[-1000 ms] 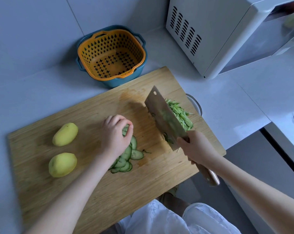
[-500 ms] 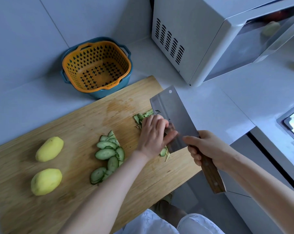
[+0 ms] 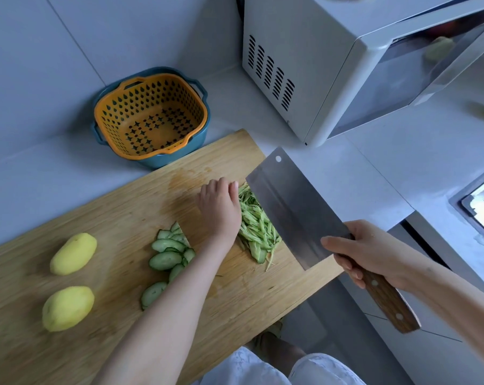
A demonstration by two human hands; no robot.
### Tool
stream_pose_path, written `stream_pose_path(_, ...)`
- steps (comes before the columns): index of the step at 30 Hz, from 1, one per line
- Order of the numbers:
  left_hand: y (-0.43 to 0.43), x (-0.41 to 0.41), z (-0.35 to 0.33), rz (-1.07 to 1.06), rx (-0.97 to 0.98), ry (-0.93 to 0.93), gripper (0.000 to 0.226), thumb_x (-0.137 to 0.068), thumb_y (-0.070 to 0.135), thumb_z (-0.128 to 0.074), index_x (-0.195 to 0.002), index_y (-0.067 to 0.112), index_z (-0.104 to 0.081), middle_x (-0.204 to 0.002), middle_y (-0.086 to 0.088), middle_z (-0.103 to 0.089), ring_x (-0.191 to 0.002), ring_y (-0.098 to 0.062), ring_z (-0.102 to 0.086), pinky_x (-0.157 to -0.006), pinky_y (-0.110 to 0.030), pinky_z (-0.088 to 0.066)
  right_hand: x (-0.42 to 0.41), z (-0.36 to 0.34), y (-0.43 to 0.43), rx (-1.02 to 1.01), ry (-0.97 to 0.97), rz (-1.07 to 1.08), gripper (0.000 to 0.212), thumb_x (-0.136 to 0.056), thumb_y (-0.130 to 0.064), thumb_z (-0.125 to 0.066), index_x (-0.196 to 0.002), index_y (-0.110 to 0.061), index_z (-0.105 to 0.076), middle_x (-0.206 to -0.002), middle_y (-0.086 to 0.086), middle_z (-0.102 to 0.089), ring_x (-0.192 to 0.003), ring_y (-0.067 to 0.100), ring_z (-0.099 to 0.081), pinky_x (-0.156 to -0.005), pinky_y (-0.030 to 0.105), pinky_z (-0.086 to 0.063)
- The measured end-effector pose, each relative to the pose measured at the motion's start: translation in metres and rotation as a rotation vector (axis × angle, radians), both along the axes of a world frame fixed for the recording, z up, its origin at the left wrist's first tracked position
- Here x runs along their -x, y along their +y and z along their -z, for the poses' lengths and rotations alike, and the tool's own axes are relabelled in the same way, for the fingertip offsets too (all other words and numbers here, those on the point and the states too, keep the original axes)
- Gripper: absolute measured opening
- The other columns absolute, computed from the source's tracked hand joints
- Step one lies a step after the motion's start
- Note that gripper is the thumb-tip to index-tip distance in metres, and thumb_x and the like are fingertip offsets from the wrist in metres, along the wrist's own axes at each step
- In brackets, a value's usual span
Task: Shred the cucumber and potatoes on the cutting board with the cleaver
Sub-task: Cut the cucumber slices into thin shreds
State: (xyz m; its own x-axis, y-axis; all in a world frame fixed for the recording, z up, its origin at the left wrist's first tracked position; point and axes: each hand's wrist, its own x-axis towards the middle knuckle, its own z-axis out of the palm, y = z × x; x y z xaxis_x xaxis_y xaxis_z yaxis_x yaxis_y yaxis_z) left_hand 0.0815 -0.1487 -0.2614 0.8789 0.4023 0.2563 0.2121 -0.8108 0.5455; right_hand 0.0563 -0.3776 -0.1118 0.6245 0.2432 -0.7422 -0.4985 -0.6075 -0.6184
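On the wooden cutting board, the left hand lies with loosely bent fingers against the left side of the pile of cucumber shreds, holding nothing. The right hand grips the wooden handle of the cleaver, whose broad blade slants over the pile's right side. Cucumber slices lie near the board's middle, two potatoes at its left end, and an orange basket stands on the desk behind.

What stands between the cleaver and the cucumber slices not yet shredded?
The cucumber shreds and the left hand resting beside them lie between the cleaver and the cucumber slices; the forearm also covers some slices.
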Motion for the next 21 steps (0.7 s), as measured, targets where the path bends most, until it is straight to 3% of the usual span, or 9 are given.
stream_pose_path(4,0.023,0.005,-0.015,0.124,0.076,0.134,0.044,-0.099,0.035,-0.045,-0.064,0.011,-0.059,-0.055,0.001,-0.056,-0.047,-0.016,-0.049,-0.046,-0.026,-0.033,0.01,0.007,0.001,0.173,-0.33,-0.171,0.033,-0.089,-0.017,-0.049,-0.058,-0.01,-0.04,-0.04,-0.002,-0.042,-0.033,0.013,-0.036,-0.041,0.021,-0.033)
stream_pose_path(7,0.052,0.005,-0.027,0.114,0.215,0.264,0.05,-0.104,0.037,-0.029,-0.069,0.019,-0.06,-0.056,0.008,-0.054,-0.044,0.0,-0.049,-0.043,-0.014,-0.031,0.019,0.023,-0.006,0.337,-0.769,-0.403,0.031,-0.079,-0.013,-0.065,-0.054,-0.021,-0.05,-0.037,-0.01,-0.031,-0.032,0.008,-0.029,-0.036,0.013,-0.022)
stream_pose_path(8,0.066,0.006,-0.033,0.1,0.314,0.282,0.05,-0.105,0.033,-0.028,-0.071,0.017,-0.06,-0.059,0.008,-0.054,-0.046,0.0,-0.05,-0.046,-0.015,-0.033,0.018,0.028,-0.011,0.372,-0.879,-0.47,0.021,-0.07,-0.009,-0.073,-0.059,-0.023,-0.06,-0.038,-0.013,-0.035,-0.032,0.003,-0.032,-0.037,0.01,-0.023)
stream_pose_path(10,0.092,0.006,-0.046,0.07,0.382,0.311,0.05,-0.105,0.031,-0.026,-0.082,0.01,-0.064,-0.068,0.002,-0.058,-0.059,-0.006,-0.054,-0.053,-0.02,-0.039,0.015,0.034,-0.019,0.41,-1.025,-0.572,0.025,-0.052,-0.003,-0.075,-0.07,-0.019,-0.068,-0.043,-0.01,-0.05,-0.036,0.013,-0.047,-0.038,0.017,-0.035)
stream_pose_path(12,0.099,0.003,-0.057,0.071,0.28,0.309,0.052,-0.104,0.037,-0.027,-0.096,0.004,-0.066,-0.079,-0.005,-0.064,-0.072,-0.017,-0.059,-0.06,-0.026,-0.044,0.011,0.038,-0.018,0.432,-1.11,-0.663,0.019,-0.055,-0.006,-0.061,-0.071,-0.016,-0.065,-0.046,-0.005,-0.052,-0.038,0.021,-0.049,-0.038,0.02,-0.036)
stream_pose_path(14,0.077,0.007,-0.072,0.223,0.172,0.264,0.06,-0.097,0.055,-0.032,-0.111,0.005,-0.063,-0.1,-0.009,-0.066,-0.092,-0.023,-0.061,-0.078,-0.031,-0.047,0.008,0.041,-0.009,0.453,-1.156,-0.741,0.015,-0.058,-0.008,-0.058,-0.071,-0.015,-0.064,-0.046,-0.005,-0.051,-0.039,0.021,-0.047,-0.039,0.019,-0.032)
stream_pose_path(17,0.017,0.028,-0.08,0.58,0.018,0.304,0.09,-0.077,0.083,-0.023,-0.133,0.018,-0.049,-0.129,-0.001,-0.053,-0.12,-0.017,-0.044,-0.101,-0.032,-0.029,0.002,0.043,0.008,0.428,-1.237,-0.78,0.009,-0.06,-0.009,-0.053,-0.066,-0.013,-0.058,-0.045,-0.004,-0.047,-0.035,0.02,-0.042,-0.04,0.019,-0.023)
stream_pose_path(21,-0.019,0.043,-0.063,0.657,-0.135,0.187,0.082,-0.083,0.079,-0.022,-0.139,0.022,-0.038,-0.133,-0.008,-0.049,-0.125,-0.025,-0.037,-0.103,-0.037,-0.021,-0.002,0.044,0.022,0.355,-1.364,-0.825,0.008,-0.07,-0.012,-0.034,-0.077,-0.014,-0.037,-0.044,-0.003,-0.042,-0.034,0.019,-0.037,-0.038,0.02,-0.021)
